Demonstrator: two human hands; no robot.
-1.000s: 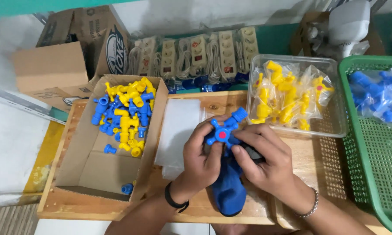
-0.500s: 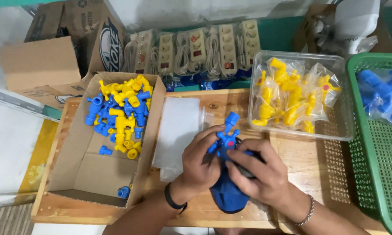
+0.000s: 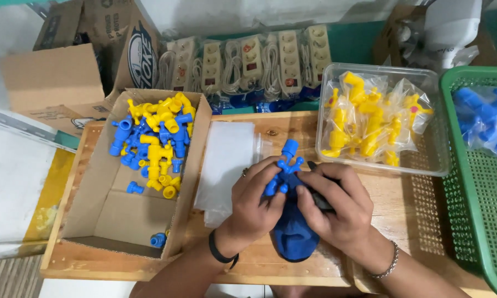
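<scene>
Across the lower half of the frame a pale wooden pallet-like table (image 3: pixel 419 221) is seen, and everything else is placed on it or around it. At the left an open brown cardboard box (image 3: pixel 102 221) is set, filled in its upper part with loose blue and yellow plastic tap parts (image 3: pixel 152 146). At the right edge a green perforated plastic basket (image 3: pixel 480 193) is found, with bagged blue plastic parts (image 3: pixel 485 124) inside. Just beside it, in the upper right, a clear plastic tray (image 3: pixel 336 163) with bagged yellow plastic taps (image 3: pixel 369 124) is placed. Along the top a row of white power strips (image 3: pixel 248 63) is laid. A stack of clear plastic bags (image 3: pixel 226 160) lies between the box and the hands. In the lower centre a dark blue cloth (image 3: pixel 292 237) is partly covered by both hands. The left hand (image 3: pixel 254 204) and the right hand (image 3: pixel 336 207) are closed together around a small blue plastic tap (image 3: pixel 284 165), whose top sticks out above the fingers.
</scene>
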